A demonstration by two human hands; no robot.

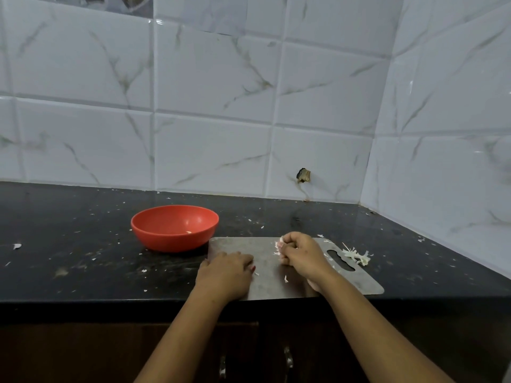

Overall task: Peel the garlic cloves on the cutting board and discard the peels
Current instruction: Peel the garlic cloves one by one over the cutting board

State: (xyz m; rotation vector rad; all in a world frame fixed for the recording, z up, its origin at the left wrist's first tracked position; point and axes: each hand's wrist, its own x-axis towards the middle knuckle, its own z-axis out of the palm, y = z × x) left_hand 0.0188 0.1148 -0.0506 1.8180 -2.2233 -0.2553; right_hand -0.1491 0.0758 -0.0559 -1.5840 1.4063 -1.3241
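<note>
A grey metal cutting board [265, 244] lies on the black counter near its front edge. My right hand [300, 254] rests on the board's middle, fingers curled round a bunch of white garlic peels [277, 246] that stick out at the fingertips. My left hand [225, 269] lies flat on the board's left edge, fingers straight. A small heap of peels [356, 255] sits on the counter just past the board's handle slot. One loose peel flake [286, 278] lies on the board. No whole clove is visible.
A red bowl [174, 227] stands left of the board, with a small pale bit inside. Peel scraps dot the black counter [83, 244]. White tiled walls close the back and right side. Dark cabinet doors sit below the counter edge.
</note>
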